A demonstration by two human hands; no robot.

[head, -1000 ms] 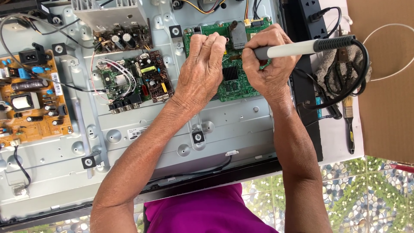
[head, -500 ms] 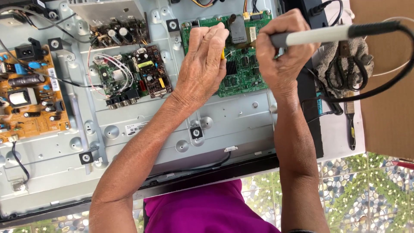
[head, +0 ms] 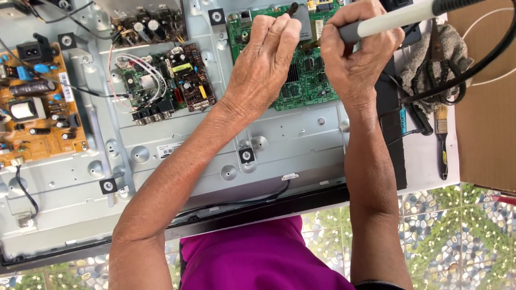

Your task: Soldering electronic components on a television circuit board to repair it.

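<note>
While both hands crowd over the green circuit board (head: 309, 80), the head view shows the right hand (head: 361, 59) clenched around the pale grey handle of a soldering iron (head: 395, 19), whose tip end is hidden between the two hands, so contact with the board cannot be confirmed. The left hand (head: 266, 59) pinches a thin dark probe-like piece (head: 293, 7) between curled fingers, just above the board's upper half.

Left of the green circuit board sits a smaller board with white wires (head: 166, 83), and farther left an orange power board (head: 40, 102), all screwed to the grey metal back panel (head: 226, 156). Right of the green circuit board lie a grey rag (head: 438, 59), a small brush (head: 442, 139) and the iron's black cable (head: 484, 53).

Against the picture a second ago, the iron's handle sits higher in view and more steeply tilted, and the hands have closed in on the board's top edge. Half a second ago they were already near this pose. That suggests work narrowing onto one spot near the board's shielded part.
</note>
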